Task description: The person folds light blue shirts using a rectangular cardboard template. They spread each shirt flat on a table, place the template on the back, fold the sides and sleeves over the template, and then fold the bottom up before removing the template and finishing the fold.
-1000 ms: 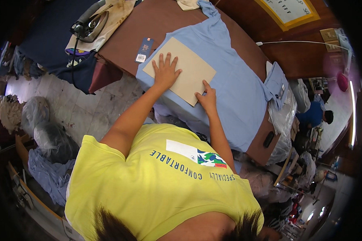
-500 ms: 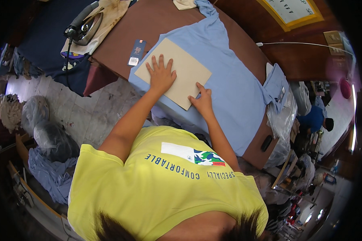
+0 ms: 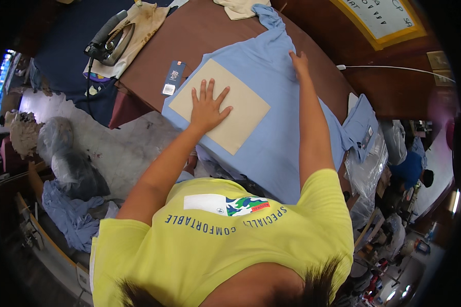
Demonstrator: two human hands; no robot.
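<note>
A light blue garment lies spread over the brown table, its far end bunched up. On it rests a square beige cardboard sheet. My left hand lies flat on this cardboard, fingers spread. At the garment's far right edge is my right hand, reaching out with thumb and forefinger apart. The thumb side touches or hovers over the cloth's edge; the other fingers are partly hidden. A dark blue hang tag lies left of the cardboard.
An iron stands on a stained cloth at the far left. A folded blue garment and clear plastic bags sit at the table's right end. A white cable runs along the back right. Another person bends over at far right.
My right hand has left the cardboard's right corner and reached away to the garment's far right edge. My left hand stays on the cardboard, which looks slightly turned.
</note>
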